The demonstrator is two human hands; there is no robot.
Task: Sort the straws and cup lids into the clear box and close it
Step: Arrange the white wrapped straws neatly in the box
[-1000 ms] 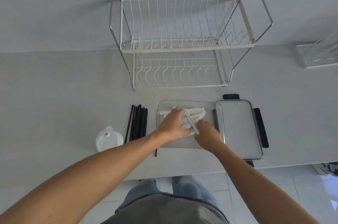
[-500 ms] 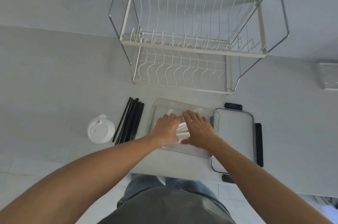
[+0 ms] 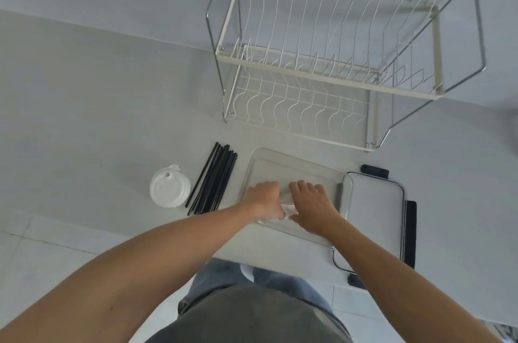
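Head view: at frame centre both hands reach into the clear box [image 3: 294,171]. The left hand [image 3: 265,198] and right hand [image 3: 314,206] lie over white straws [image 3: 288,209]; whether either grip holds them I cannot tell. Black straws [image 3: 213,178] and a cup lid [image 3: 169,188] lie on the bench [image 3: 98,118] left of the box, and the box lid [image 3: 375,216] lies to its right.

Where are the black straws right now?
Head view: the black straws lie bundled on the counter, between the white cup lids on their left and the clear box.

A two-tier wire dish rack [image 3: 330,62] — white frame, chrome side loops — stands at the back of the pale countertop [image 3: 98,118] against the wall, while below the counter's near edge lies what seems to be tiled floor [image 3: 42,253].
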